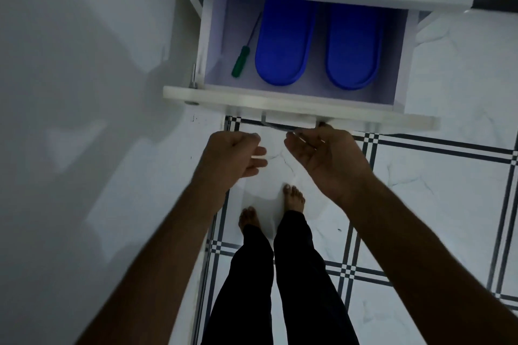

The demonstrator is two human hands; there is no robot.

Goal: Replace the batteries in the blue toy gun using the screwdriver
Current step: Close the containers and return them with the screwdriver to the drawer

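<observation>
- Our left hand (234, 155) hangs loosely curled, holding nothing, just below the open drawer (300, 105).
- Our right hand (326, 158) is open, fingertips at the drawer handle (291, 122).
- The green-handled screwdriver (243, 54) lies inside, above our left hand, beside two blue slippers (283, 42).

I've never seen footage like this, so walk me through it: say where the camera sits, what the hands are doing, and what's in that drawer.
The one picture comes from a camera worn on a person's head, looking down past the arms to bare feet on a tiled floor. No machine is involved. The right hand is palm up with its fingers at the handle of an open white drawer. The left hand is loosely curled just below the drawer front, holding nothing. Inside the drawer lie a green-handled screwdriver on the left and two blue oblong things, side by side. No toy gun is visible.
</observation>
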